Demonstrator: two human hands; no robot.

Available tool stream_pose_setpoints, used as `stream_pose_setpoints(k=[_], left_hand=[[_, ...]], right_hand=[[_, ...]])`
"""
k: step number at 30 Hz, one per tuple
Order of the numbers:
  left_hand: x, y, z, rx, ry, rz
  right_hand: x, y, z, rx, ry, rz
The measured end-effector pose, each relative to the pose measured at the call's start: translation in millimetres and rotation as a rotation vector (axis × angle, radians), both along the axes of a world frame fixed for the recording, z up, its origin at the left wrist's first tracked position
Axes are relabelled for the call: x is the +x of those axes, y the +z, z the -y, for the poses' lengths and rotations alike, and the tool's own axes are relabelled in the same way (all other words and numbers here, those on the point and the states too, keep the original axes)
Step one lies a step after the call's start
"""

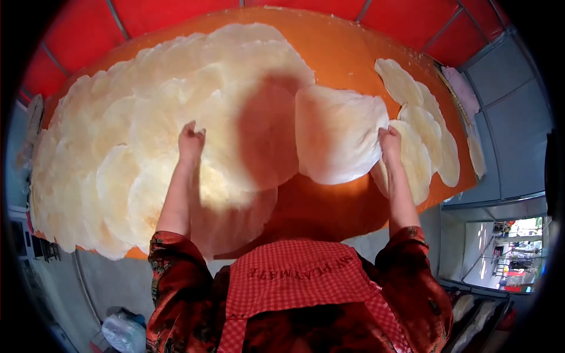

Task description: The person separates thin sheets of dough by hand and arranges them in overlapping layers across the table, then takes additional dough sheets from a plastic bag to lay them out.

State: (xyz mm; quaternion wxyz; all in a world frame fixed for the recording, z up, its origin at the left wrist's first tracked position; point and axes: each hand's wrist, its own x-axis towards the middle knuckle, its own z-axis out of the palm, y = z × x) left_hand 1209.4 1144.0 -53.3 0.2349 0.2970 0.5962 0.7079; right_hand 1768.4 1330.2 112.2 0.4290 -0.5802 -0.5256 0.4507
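Many thin, pale round dough sheets (159, 106) overlap across the left and middle of an orange table (347, 53). My left hand (191, 143) is over these sheets, its fingers pinched together; what they hold, if anything, is too small to tell. One whiter sheet (344, 135) is right of the middle, its left edge beside the layered sheets. My right hand (389, 144) pinches this sheet at its right edge. Close to that hand, on the right, are several more flat sheets (415, 153), partly overlapping.
Red panels (306, 7) border the table's far side. A pinkish cloth (462, 91) is by the right edge. At the lower left is a clear plastic bag (123, 332). Long pale items lie on a dark rack (474, 317) at the lower right.
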Motion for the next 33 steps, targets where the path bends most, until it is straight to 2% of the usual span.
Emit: stream_pose_setpoints(k=[1,2,3,4,6,8,10,11,12,13,14,15,17,19,21,22,26,27,30,33], left_hand=[[14.2,43.7,14.6,-0.239,0.055,-0.282],[13.8,58.6,25.5,-0.159,-0.016,-0.150],[30.0,87.1,37.0,-0.087,0.057,-0.116],[46.2,121.5,53.3,-0.233,0.149,-0.342],[40.2,128.9,83.1,-0.176,0.089,-0.255],[44.1,141.8,120.6,-0.227,0.094,-0.098],[52.1,141.2,160.2,-0.256,0.112,0.028],[56.1,139.3,181.2,-0.263,0.124,0.080],[62.4,139.2,200.5,-0.267,0.137,0.128],[73.1,141.8,216.8,-0.269,0.169,0.176],[86.2,145.3,231.6,-0.267,0.202,0.222],[98.3,148.0,245.9,-0.263,0.234,0.265],[118.7,138.6,272.5,-0.268,0.243,0.307],[141.0,132.8,287.8,-0.272,0.249,0.337],[165.5,131.1,297.4,-0.321,0.296,0.318],[179.0,133.1,301.0,-0.375,0.290,0.229],[232.6,130.3,302.0,-0.323,0.297,0.019],[247.9,128.4,299.4,-0.325,0.284,-0.057],[302.6,132.3,286.5,-0.355,0.177,-0.196],[353.4,125.8,275.3,-0.338,0.010,-0.174]], right_hand=[[-7.7,12.9,3.4,0.045,0.013,0.043],[-19.7,37.5,8.5,0.087,0.029,0.087],[-27.6,51.5,3.8,0.164,0.123,0.116],[-35.3,65.1,2.7,0.240,0.220,0.140],[-72.5,110.8,23.6,0.289,0.289,0.129],[-118.8,157.6,73.3,0.380,0.430,0.227],[-152.2,187.5,132.2,0.261,0.552,0.499],[-158.8,175.7,148.6,0.334,0.751,0.449],[-166.0,155.8,166.3,0.515,0.878,0.435],[-173.3,136.0,184.0,0.700,0.997,0.407],[-183.2,116.8,207.5,0.998,1.031,0.416],[-186.6,109.3,238.0,0.701,1.180,0.654],[-184.2,67.2,281.1,0.543,1.437,0.822],[-166.0,26.2,300.1,0.661,1.540,0.604],[-148.9,-3.7,300.9,0.708,1.526,0.528],[-138.0,-15.2,301.8,0.729,1.513,0.486],[-70.7,-18.0,295.0,0.535,1.507,0.564],[-46.2,-18.2,292.5,0.545,1.450,0.539],[32.4,-33.4,293.0,0.340,1.261,0.320],[100.9,-52.6,286.0,0.343,0.995,0.281]])
